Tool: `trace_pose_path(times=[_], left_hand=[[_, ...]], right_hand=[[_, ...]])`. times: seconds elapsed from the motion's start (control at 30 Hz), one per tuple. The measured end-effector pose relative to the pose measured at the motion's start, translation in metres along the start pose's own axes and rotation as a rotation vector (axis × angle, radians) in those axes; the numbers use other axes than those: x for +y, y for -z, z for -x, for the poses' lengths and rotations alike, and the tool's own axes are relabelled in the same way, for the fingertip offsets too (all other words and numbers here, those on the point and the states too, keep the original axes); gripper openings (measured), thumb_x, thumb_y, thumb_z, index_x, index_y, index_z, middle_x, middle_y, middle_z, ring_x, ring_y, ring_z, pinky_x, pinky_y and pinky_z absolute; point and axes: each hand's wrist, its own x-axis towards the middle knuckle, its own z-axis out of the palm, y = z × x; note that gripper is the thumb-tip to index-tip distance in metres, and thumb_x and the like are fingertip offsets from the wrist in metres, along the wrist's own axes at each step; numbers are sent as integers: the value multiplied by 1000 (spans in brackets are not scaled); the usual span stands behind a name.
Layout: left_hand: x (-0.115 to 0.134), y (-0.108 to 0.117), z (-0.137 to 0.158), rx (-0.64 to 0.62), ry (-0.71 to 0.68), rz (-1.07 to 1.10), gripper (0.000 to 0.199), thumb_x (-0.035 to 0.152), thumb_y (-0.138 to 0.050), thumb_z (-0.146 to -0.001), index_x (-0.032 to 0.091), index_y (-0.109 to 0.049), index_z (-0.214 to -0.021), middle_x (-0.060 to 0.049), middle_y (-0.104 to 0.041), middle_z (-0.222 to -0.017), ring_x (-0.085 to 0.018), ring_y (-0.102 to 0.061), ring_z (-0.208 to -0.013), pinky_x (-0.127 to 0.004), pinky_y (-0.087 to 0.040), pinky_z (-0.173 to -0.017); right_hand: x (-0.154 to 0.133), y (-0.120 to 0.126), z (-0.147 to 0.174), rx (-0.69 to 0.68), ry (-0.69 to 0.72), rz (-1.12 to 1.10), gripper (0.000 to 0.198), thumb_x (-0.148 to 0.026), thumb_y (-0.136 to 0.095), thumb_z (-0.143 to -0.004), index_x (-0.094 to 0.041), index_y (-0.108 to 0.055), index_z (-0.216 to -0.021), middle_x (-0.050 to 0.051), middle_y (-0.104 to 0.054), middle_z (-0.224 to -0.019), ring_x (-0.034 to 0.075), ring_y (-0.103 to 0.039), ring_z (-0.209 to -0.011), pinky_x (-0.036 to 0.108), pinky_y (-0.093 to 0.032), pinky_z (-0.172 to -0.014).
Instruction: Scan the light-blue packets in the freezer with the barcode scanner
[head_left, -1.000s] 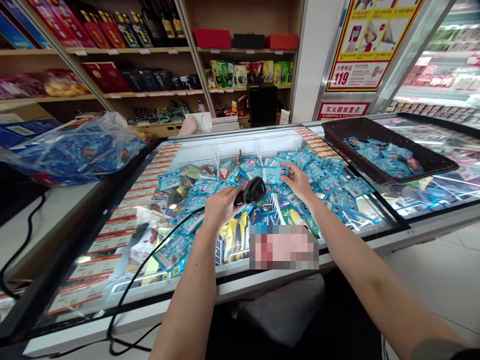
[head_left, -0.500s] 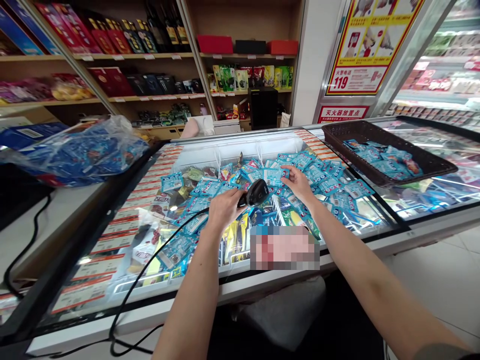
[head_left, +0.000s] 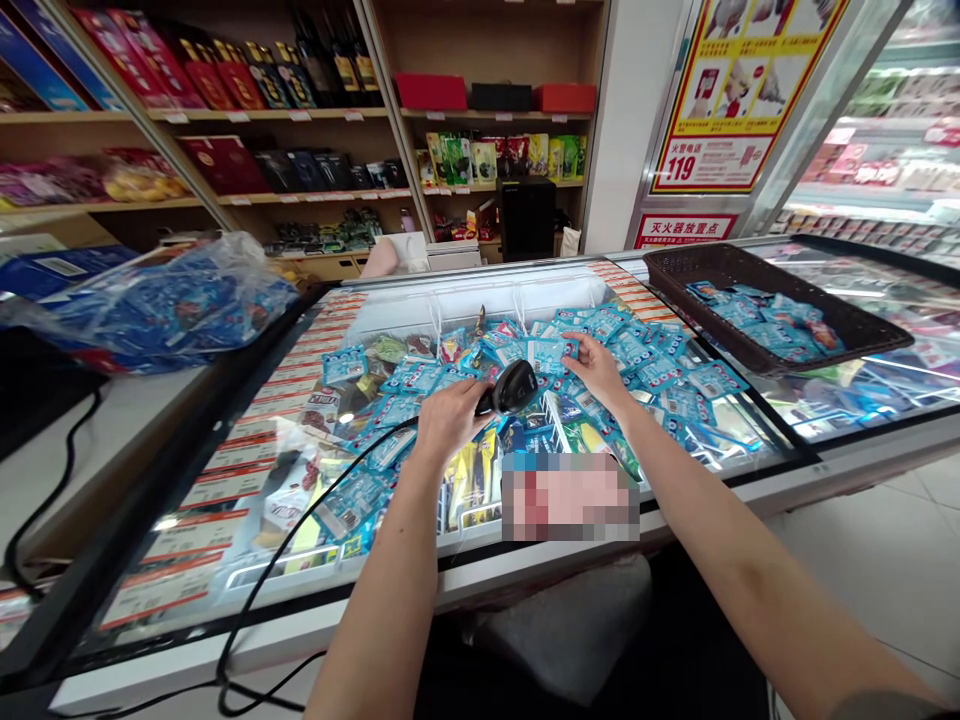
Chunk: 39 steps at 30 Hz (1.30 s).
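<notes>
My left hand [head_left: 451, 415] is closed round the handle of a black corded barcode scanner [head_left: 515, 387], its head tipped towards the right. Between the thumb and fingers of my right hand [head_left: 598, 368] is the right end of a blue snack packet [head_left: 548, 355], held just beyond the scanner head. Many similar blue packets [head_left: 660, 370] lie loose on the glass top [head_left: 300, 330] of the chest freezer, to both sides of my hands. The scanner's black cord [head_left: 300, 528] runs from my left hand down to the lower left.
A brown plastic basket [head_left: 847, 300] with several blue packets stands at the right. At the left lies a clear plastic bag [head_left: 172, 310] of blue packets. Behind are shelves of goods [head_left: 285, 110]. A blurred patch [head_left: 570, 498] covers part of the freezer's front.
</notes>
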Motion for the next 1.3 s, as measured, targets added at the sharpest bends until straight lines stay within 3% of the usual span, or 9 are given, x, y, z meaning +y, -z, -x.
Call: trace_pose_path(times=[0.13,0.3,0.43,0.57,0.67,0.8,0.9,1.13,1.3], left_hand=[[-1,0,1,5,2,-1,33,37,-52,-82,26,-57,-113,-4,-66,-100,-22,-61,-92,-29,-42,-65],[-7,0,3,-1,36,-21,33,38,-52,-82,26,-57,-112,-5,-66,-101,-22,-61,-92,-28,-41,-64],[-13,2,4,12,78,-48,33,38,-52,-82,27,-57,-112,-5,-66,-101,-22,-61,-92,-28,-41,-64],[-18,5,5,34,122,-79,32,40,-50,-83,25,-57,-110,-5,-66,-98,-23,-61,-92,-28,-41,-63],[-21,7,5,55,173,-84,32,41,-49,-83,25,-58,-110,-5,-66,-98,-23,-61,-93,-29,-40,-63],[-23,8,6,79,250,-106,33,42,-49,-83,25,-59,-109,-5,-66,-98,-23,-61,-92,-29,-39,-62],[-24,8,7,97,295,-127,34,45,-50,-82,24,-59,-107,-6,-66,-96,-23,-62,-88,-29,-38,-58],[-31,10,10,106,343,-126,33,45,-52,-81,25,-60,-105,-5,-67,-96,-23,-62,-87,-29,-37,-57],[-45,12,14,177,457,-118,33,45,-51,-81,25,-60,-106,-7,-67,-97,-25,-62,-88,-31,-38,-60]], right_hand=[[0,1,0,48,29,51,52,-42,-54,-81,-26,-45,-130,-4,-41,-66,12,-38,-52,28,-42,-55],[2,0,-1,133,70,222,31,-36,-49,-83,-23,-62,-108,6,-57,-97,13,-48,-61,32,-47,-65],[6,-4,0,194,97,335,30,-32,-48,-84,-22,-63,-108,10,-53,-113,20,-55,-88,38,-48,-80],[0,-6,2,236,164,495,28,-34,-49,-86,-22,-65,-104,11,-49,-122,26,-45,-114,45,-37,-99],[-13,-7,6,155,248,570,32,-40,-47,-88,-26,-62,-113,7,-50,-128,27,-39,-121,48,-28,-104],[-26,-10,10,-125,359,603,42,-54,-55,-82,-33,-59,-118,2,-52,-130,26,-38,-123,49,-23,-106],[-25,-12,10,-245,386,632,45,-61,-58,-76,-36,-63,-113,1,-54,-128,27,-39,-123,51,-19,-107],[-12,-11,6,-188,344,688,39,-55,-59,-78,-33,-65,-110,2,-57,-125,28,-40,-121,54,-16,-108],[-12,-13,4,-153,304,755,39,-51,-59,-79,-30,-65,-111,5,-57,-126,31,-39,-123,59,-14,-107]])
